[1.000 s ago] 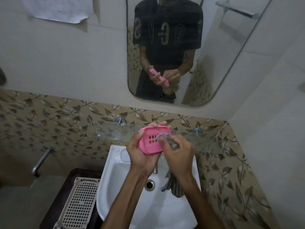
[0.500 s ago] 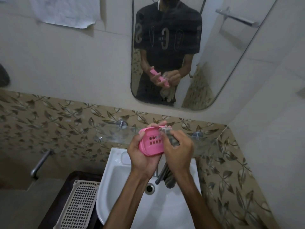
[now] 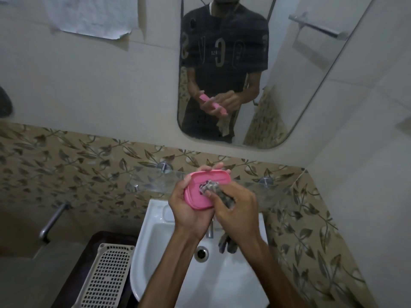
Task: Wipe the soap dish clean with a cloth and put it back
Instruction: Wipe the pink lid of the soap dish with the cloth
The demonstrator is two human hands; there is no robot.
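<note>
One pink soap dish (image 3: 205,189) is sitting in the middle of the frame, up in the air over the white sink (image 3: 155,252). The left hand (image 3: 189,210) is gripping it, with the thumb on the left edge and the fingertips peeking over the top edge. The dish is tipping toward the camera, so its inside is showing. Nothing is lying inside it but the bunched end of one grey patterned cloth (image 3: 214,189).

The right hand (image 3: 235,212) is closing tight around that cloth and is pressing it into the dish. The other end of the cloth is hanging down below the right hand, over the sink bowl.

The sink is filling the lower middle of the frame. One round drain hole (image 3: 201,253) is sitting in its bottom, and a bit of a metal tap (image 3: 209,230) is poking out under the left hand. No water is showing in the bowl.

One white plastic basket (image 3: 106,276) with lots of small holes is lying at the lower left, beside the sink. I cannot tell what is in it.

One glass shelf (image 3: 155,181) is running across the leafy tiles behind the hands. One mirror (image 3: 311,96) is hanging at the upper middle, showing the person holding the pink dish. One sheet of paper (image 3: 89,16) is sticking to the wall at the upper left.
</note>
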